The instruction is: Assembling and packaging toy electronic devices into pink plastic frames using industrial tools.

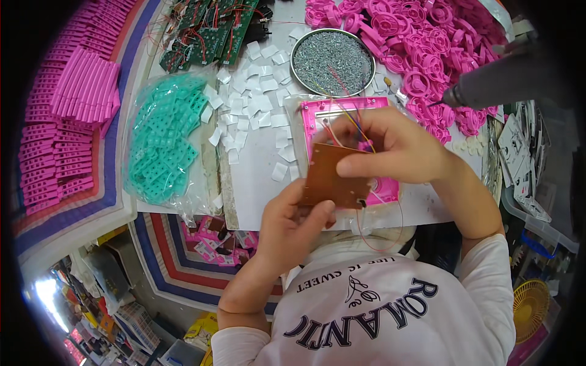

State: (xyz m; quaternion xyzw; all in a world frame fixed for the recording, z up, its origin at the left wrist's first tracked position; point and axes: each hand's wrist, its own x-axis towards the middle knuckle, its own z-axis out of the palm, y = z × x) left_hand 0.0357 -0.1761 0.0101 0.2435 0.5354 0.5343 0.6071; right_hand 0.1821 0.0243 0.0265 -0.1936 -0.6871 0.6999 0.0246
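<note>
Tilted above the table is a brown circuit board [326, 180], its plain face turned up. My left hand [293, 226] grips the board by its lower left edge, with fingers partly hidden behind it. My right hand [397, 143] holds the upper right part, thumb lying on the brown face. Thin red, yellow, blue and white wires run from the board, one looping below it toward my shirt. Under the hands lies a pink plastic panel [312, 108], largely covered by them and the board. What the right fingers touch behind the board is hidden.
A metal dish of screws [332, 61] stands beyond the panel, with pink ring parts [415, 43] heaped beside it. A screwdriver [488, 85] juts in from the right. Leftward lie white squares [253, 100], bagged teal parts [165, 137], green circuit boards [207, 36] and stacked pink strips [85, 85].
</note>
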